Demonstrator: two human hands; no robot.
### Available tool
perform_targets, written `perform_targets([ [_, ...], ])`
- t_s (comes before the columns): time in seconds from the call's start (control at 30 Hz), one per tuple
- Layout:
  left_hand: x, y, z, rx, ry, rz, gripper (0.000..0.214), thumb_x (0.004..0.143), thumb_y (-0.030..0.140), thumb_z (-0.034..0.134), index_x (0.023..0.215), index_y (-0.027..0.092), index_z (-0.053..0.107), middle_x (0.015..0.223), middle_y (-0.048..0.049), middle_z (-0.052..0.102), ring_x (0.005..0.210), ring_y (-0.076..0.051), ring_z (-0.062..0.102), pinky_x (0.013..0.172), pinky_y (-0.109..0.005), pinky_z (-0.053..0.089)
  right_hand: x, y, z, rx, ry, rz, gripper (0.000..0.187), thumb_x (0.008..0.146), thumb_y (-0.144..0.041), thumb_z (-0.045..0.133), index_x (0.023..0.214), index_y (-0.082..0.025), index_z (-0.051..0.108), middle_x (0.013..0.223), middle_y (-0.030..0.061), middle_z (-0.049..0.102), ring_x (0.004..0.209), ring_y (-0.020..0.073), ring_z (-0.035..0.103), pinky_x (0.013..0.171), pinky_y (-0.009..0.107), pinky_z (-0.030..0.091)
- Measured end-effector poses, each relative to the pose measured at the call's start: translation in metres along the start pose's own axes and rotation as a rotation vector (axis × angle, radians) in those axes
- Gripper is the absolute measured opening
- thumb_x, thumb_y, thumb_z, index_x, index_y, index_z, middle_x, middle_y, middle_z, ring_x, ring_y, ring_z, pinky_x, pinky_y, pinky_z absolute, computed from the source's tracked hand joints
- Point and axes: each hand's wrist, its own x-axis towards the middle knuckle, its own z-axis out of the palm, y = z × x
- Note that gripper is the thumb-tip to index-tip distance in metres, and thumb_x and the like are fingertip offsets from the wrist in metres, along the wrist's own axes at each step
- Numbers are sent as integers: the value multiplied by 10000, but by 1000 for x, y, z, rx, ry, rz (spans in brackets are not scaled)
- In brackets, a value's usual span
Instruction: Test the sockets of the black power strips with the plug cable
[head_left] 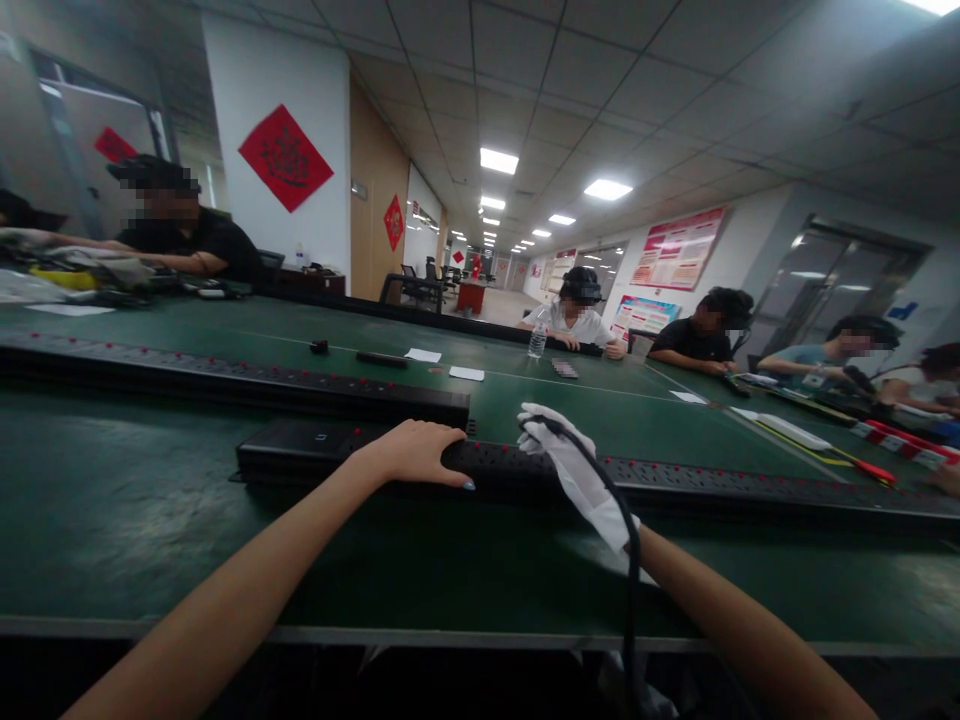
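A long black power strip [517, 458] with rows of sockets and small red parts lies across the green table in front of me. My left hand [420, 452], bare, is laid over it, with the thumb on the near side and the fingers across the top towards the far side. Just right of it, above the strip, my right hand [559, 450] wears a white glove. Its curled fingers grip a black cable [626, 520], which runs back over the glove and wrist and hangs past the table's front edge. The cable's end is hidden by the fingers.
Parallel to the first, a second black power strip [300, 385] lies farther back on the left. Beyond are white paper pieces [466, 374], a short black bar [382, 359] and a water bottle [537, 341]. Several people sit around the table.
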Motion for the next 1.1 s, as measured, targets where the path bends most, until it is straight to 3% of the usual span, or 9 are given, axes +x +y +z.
perform_targets([
  [0.07,0,0,0,7,4,1,783,647,765,404,1216,231,468,1166,-95,575,1022,-285,544,862,-376,374,8,-4,0,79,-35,53,360,860,-360,451,1188,-229,519,1064,53,627,865,167,627,775,336,531],
  [0.17,0,-1,1,9,10,13,790,648,772,389,1211,225,471,1162,-98,576,1008,-288,552,846,-378,383,17,-10,4,-11,-152,-31,320,825,-341,510,1117,-225,574,1097,41,614,967,173,592,879,340,474],
  [0.37,0,-2,2,1,8,0,780,641,757,427,1204,220,476,1139,-99,590,999,-286,559,854,-368,381,37,-11,18,-446,-353,-178,246,821,-323,520,1037,-264,624,919,7,683,817,160,639,790,288,483],
  [0.47,1,-2,2,-3,2,-12,779,643,755,426,1205,219,474,1139,-102,590,1008,-287,556,862,-370,376,46,-17,20,-694,-428,-258,230,779,-348,583,987,-280,652,806,15,699,732,176,644,827,329,444],
  [0.57,2,-3,3,-8,-1,-30,788,637,756,433,1209,217,471,1154,-105,581,1021,-290,547,868,-369,371,42,-23,23,-796,-400,-282,214,773,-326,593,971,-272,655,790,31,697,739,187,635,930,415,355],
  [0.73,2,-4,4,-6,1,-30,792,633,763,425,1212,225,470,1148,-97,586,1008,-291,554,841,-366,386,12,-17,32,-735,-236,-386,308,818,-263,522,1124,-256,563,997,45,653,914,182,582,1031,481,203],
  [0.87,1,-4,4,7,9,-4,793,645,770,395,1220,228,459,1136,-94,593,982,-288,567,810,-368,405,-4,-9,34,-667,-189,-390,368,855,-269,467,1222,-243,480,1096,59,607,1011,184,541,1031,459,240],
  [1.1,1,-4,5,42,8,-6,777,658,758,392,1228,232,446,1143,-92,589,988,-290,564,814,-373,405,-6,-12,34,-623,-217,-363,407,859,-249,449,1263,-203,438,1160,84,566,1060,203,519,932,365,407],
])
